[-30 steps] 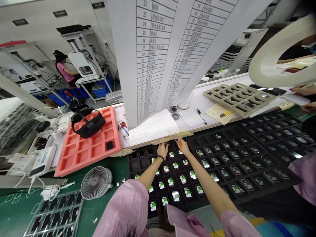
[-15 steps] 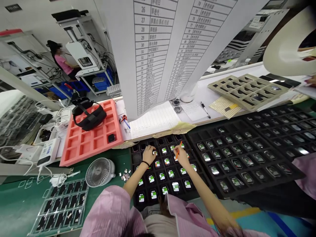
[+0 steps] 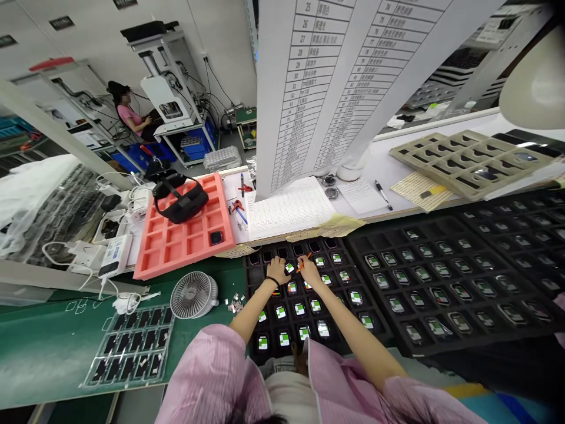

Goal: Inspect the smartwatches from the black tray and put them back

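A black foam tray (image 3: 348,344) lies before me, its pockets holding several square smartwatches with green-and-white lit screens. My left hand (image 3: 277,272), a dark band at its wrist, is closed at the edge of one lit smartwatch (image 3: 289,267) near the tray's back rows. That watch sits at a slant compared with its neighbours; I cannot tell whether it is fully out of its pocket. Just to the right, my right hand (image 3: 310,274) grips a thin orange stick-like tool (image 3: 304,262), which points up and slants across the fingers. Its lower tip is close to the slanted watch.
More black trays of watches (image 3: 441,270) extend rightward. On the left stand a small fan (image 3: 194,294), a clear tray of dark parts (image 3: 132,344) and a pink tray (image 3: 185,244) bearing a black headset. A printed sheet (image 3: 309,100) hangs ahead. Another person (image 3: 130,115) sits in the background.
The view has swung left, so everything sits further right. My right hand has moved closer to my left. The watch beside my left hand now shows more of its screen and looks tilted.
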`<state>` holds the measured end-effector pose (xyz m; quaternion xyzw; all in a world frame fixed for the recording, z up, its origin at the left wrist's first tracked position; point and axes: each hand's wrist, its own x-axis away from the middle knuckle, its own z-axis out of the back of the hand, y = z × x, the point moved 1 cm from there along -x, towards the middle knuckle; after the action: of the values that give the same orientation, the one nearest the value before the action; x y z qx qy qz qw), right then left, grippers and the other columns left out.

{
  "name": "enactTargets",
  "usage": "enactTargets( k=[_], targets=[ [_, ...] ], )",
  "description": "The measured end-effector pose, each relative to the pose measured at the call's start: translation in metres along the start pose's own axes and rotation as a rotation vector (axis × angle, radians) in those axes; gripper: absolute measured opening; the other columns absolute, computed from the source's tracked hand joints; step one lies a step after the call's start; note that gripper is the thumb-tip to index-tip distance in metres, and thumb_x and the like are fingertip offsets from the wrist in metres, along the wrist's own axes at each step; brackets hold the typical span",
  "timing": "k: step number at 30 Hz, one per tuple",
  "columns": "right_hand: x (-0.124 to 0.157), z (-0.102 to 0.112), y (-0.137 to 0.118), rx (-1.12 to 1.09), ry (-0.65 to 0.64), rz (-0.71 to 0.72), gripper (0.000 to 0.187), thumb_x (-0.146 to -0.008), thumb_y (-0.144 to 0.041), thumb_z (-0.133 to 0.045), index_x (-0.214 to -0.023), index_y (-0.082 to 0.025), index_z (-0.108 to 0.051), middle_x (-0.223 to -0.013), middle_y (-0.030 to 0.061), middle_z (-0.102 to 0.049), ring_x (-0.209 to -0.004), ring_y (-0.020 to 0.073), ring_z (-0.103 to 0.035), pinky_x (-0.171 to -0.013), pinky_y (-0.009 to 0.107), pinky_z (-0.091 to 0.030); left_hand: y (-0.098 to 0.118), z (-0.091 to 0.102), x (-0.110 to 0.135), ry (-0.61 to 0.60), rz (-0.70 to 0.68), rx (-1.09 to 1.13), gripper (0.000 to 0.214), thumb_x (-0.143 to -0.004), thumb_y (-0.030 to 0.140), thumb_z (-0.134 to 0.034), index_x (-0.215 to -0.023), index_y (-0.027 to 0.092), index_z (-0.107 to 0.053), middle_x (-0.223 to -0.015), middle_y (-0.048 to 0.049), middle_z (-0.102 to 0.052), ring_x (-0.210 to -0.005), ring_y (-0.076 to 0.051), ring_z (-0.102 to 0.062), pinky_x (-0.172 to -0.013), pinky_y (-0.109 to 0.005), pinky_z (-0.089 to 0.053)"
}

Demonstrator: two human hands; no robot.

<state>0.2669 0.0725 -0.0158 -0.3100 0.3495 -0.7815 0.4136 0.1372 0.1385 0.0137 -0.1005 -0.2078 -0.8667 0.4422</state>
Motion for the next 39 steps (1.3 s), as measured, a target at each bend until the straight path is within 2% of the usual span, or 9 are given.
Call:
enactTargets(
  k=[7,11,15,17,19,24,27,35,39],
  targets=[
    [0.006,0.015,-0.007,-0.219,-0.034,-0.020,0.021,-0.091,-0.027,-0.041,-0.096,-0.018,-0.060,-0.079,0.0072,-0.067,-0.070,0.0211,-0.066,-0.061,0.029,-0.047,0.006,-0.003,0.003,0.151,0.053,0.161,0.042,-0.064,0.021,-0.074,-0.101,0.012,-0.055,-0.118,-0.0167,-0.052,-0.118,-0.035,-0.046,-0.097,-0.050,-0.038],
    [0.020,0.034,-0.021,-0.413,-0.093,-0.014,0.038,-0.091,-0.049,-0.038,-0.105,-0.019,-0.056,-0.077,0.0032,-0.062,-0.048,0.0162,-0.062,-0.041,0.026,-0.042,0.003,0.005,0.014,0.220,0.011,0.317,0.042,-0.063,0.017,-0.074,-0.098,0.015,-0.051,-0.110,-0.0103,-0.057,-0.103,-0.025,-0.057,-0.088,-0.039,-0.048],
    [0.048,0.061,-0.045,-0.618,-0.200,0.042,0.044,-0.082,-0.051,-0.056,-0.114,-0.021,-0.052,-0.086,0.0030,-0.061,-0.060,0.0176,-0.067,-0.045,0.026,-0.047,0.010,0.019,0.040,0.209,-0.064,0.977,0.046,-0.071,0.025,-0.070,-0.108,0.018,-0.042,-0.090,-0.0016,-0.060,-0.065,-0.011,-0.061,-0.053,-0.021,-0.047],
    [0.065,0.075,-0.061,-0.788,-0.284,0.093,0.047,-0.078,-0.042,-0.067,-0.117,-0.023,-0.051,-0.093,0.0031,-0.061,-0.068,0.0170,-0.068,-0.050,0.026,-0.049,0.018,0.034,0.061,0.192,-0.117,1.330,0.055,-0.069,0.030,-0.073,-0.111,0.019,-0.040,-0.091,-0.0022,-0.060,-0.062,-0.010,-0.060,-0.046,-0.017,-0.041],
    [0.080,0.089,-0.076,-0.865,-0.317,0.125,0.045,-0.077,-0.036,-0.070,-0.117,-0.024,-0.052,-0.095,0.0025,-0.060,-0.069,0.0155,-0.067,-0.052,0.025,-0.049,0.027,0.053,0.083,0.192,-0.163,1.464,0.060,-0.068,0.034,-0.075,-0.115,0.020,-0.040,-0.097,-0.0045,-0.060,-0.066,-0.010,-0.061,-0.045,-0.016,-0.041],
    [0.109,0.112,-0.108,-0.844,-0.267,0.134,0.030,-0.085,-0.041,-0.061,-0.108,-0.023,-0.057,-0.085,0.0011,-0.058,-0.051,0.0108,-0.059,-0.039,0.023,-0.038,0.041,0.100,0.129,0.207,-0.208,1.469,0.051,-0.074,0.043,-0.072,-0.112,0.019,-0.048,-0.094,-0.0047,-0.061,-0.063,-0.011,-0.063,-0.040,-0.014,-0.037],
    [0.122,0.121,-0.121,-0.839,-0.275,0.167,0.030,-0.088,-0.043,-0.055,-0.110,-0.023,-0.056,-0.084,0.0019,-0.059,-0.053,0.0129,-0.061,-0.040,0.024,-0.038,0.044,0.118,0.149,0.205,-0.187,1.407,0.042,-0.081,0.050,-0.061,-0.107,0.018,-0.053,-0.084,-0.0020,-0.060,-0.052,-0.008,-0.059,-0.035,-0.014,-0.030],
    [0.147,0.138,-0.142,-0.794,-0.331,0.287,0.035,-0.089,-0.039,-0.056,-0.121,-0.026,-0.051,-0.097,0.0057,-0.060,-0.065,0.0153,-0.063,-0.047,0.026,-0.044,0.057,0.143,0.183,0.249,-0.213,1.363,0.040,-0.084,0.050,-0.058,-0.110,0.020,-0.054,-0.088,-0.0036,-0.062,-0.053,-0.007,-0.054,-0.038,-0.016,-0.030],
    [0.153,0.140,-0.146,-0.780,-0.321,0.318,0.036,-0.090,-0.040,-0.054,-0.123,-0.026,-0.050,-0.095,0.0054,-0.061,-0.066,0.0160,-0.064,-0.047,0.026,-0.045,0.062,0.146,0.189,0.294,-0.271,1.364,0.038,-0.081,0.044,-0.065,-0.108,0.019,-0.054,-0.095,-0.0047,-0.062,-0.064,-0.009,-0.056,-0.050,-0.018,-0.043]
  ],
)
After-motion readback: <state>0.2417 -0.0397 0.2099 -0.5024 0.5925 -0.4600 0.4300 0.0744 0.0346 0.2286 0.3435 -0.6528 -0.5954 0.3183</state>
